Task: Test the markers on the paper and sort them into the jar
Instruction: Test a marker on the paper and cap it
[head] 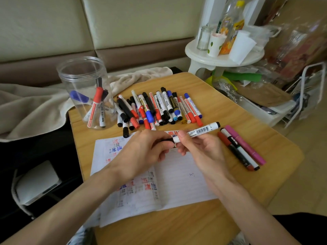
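Observation:
A white marker with a barcode is held level above the lined paper. My right hand grips its barrel. My left hand is closed around its black cap end, which is mostly hidden by the fingers. The paper carries red, blue and black scribbles. A clear plastic jar stands at the table's back left with several markers inside. A pile of red, blue and black markers lies behind the paper.
Three markers, red, black-and-white and pink, lie to the right of the paper on the small wooden table. A beige cloth lies to the left. A white stool with cups and bottles stands at the back right.

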Demonstrator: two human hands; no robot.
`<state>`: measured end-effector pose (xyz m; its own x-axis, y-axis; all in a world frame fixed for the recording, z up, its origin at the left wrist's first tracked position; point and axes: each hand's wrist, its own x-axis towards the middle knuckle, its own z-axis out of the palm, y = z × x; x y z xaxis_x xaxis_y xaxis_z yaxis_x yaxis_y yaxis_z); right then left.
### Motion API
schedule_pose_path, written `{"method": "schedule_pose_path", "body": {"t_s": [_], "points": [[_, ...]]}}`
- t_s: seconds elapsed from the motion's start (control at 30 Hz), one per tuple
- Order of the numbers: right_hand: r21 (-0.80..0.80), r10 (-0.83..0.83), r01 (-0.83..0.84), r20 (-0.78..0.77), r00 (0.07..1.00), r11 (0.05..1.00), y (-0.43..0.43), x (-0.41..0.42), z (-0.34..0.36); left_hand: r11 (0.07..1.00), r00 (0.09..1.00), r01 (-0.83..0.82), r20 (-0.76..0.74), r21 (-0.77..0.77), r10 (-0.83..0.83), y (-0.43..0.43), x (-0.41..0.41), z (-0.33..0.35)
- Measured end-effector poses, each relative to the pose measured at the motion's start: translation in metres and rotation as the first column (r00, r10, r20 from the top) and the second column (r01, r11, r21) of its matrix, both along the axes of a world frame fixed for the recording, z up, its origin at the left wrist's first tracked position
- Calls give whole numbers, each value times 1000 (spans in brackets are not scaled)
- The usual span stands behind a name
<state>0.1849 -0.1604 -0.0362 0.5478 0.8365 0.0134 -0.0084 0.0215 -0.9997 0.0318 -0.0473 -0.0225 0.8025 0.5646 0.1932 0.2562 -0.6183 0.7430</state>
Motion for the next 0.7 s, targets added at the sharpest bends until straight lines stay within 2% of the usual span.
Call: {"method": "schedule_pose_path", "body": {"t_s": [0.23, 0.57, 0.63, 0.7], "points": [[47, 44, -48, 83, 996, 998, -2, -1, 3, 978, 995, 67, -66, -195, -81, 6, -4, 12], [129, 152, -175, 168, 974, 976, -6, 6, 3, 866, 972, 228, 52, -444, -230, 12, -8, 9], [114, 126, -141, 130, 983, 983, -5, 7, 1, 915, 977, 210, 48, -344, -207, 9, -7, 6], [78, 84, -88, 58, 995, 993, -3, 5, -2, 982, 986, 168, 0, -84, -169, 1, -6, 2]]}}
